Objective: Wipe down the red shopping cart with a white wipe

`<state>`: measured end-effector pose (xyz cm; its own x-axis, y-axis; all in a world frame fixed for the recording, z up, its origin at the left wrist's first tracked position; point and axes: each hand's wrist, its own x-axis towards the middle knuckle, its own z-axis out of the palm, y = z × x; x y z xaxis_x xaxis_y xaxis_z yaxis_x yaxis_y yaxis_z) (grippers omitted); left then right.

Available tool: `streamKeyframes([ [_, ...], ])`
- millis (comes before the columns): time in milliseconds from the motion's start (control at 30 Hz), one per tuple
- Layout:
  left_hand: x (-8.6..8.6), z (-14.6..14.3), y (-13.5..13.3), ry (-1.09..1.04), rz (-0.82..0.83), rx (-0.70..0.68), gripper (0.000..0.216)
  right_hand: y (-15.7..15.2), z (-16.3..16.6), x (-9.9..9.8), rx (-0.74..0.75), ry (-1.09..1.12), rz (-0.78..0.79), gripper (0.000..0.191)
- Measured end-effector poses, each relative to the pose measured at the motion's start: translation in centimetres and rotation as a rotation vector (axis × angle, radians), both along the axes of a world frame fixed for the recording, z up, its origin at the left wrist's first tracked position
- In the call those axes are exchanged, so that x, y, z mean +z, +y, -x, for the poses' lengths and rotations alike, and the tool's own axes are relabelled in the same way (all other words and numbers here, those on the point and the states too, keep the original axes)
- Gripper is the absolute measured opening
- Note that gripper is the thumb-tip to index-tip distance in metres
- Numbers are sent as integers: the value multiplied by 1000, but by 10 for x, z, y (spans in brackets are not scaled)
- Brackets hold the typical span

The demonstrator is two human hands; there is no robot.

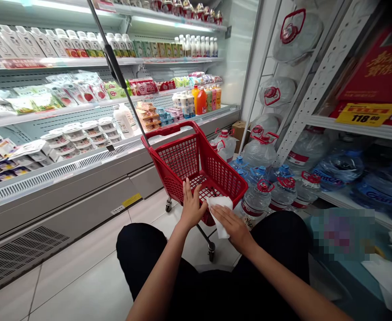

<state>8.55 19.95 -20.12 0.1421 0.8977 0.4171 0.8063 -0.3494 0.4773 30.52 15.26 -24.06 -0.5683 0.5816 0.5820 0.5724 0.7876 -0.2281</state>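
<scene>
A small red shopping cart [223,173] with a lattice basket stands before my knees, and its basket holds nothing I can make out. My left hand [193,208] rests on the near edge of the basket, fingers stretched out and apart, with the thumb pointing towards the wipe. Under the fingers of my right hand [233,225] is a crumpled white wipe [221,204], pressed to the near right corner of the rim. Part of the wipe hangs down outside the basket; my palm side is hidden.
A dairy cooler [125,180] full of cartons, bottles and cups runs along the left. Large water bottles [256,198] crowd the floor right of the cart, beside a metal rack [319,84]. A blue-green container [336,272], partly blurred, stands at lower right with white material on it.
</scene>
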Motion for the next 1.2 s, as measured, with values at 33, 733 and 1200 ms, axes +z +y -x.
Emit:
streamKeyframes([
  [33,0,2,0,3,0,-1,62,0,4,2,31,-15,-6,87],
  [733,7,69,18,24,40,10,54,66,-36,8,-34,0,42,67],
  [1200,15,108,27,13,107,188,50,80,8,15,125,69,98,74],
])
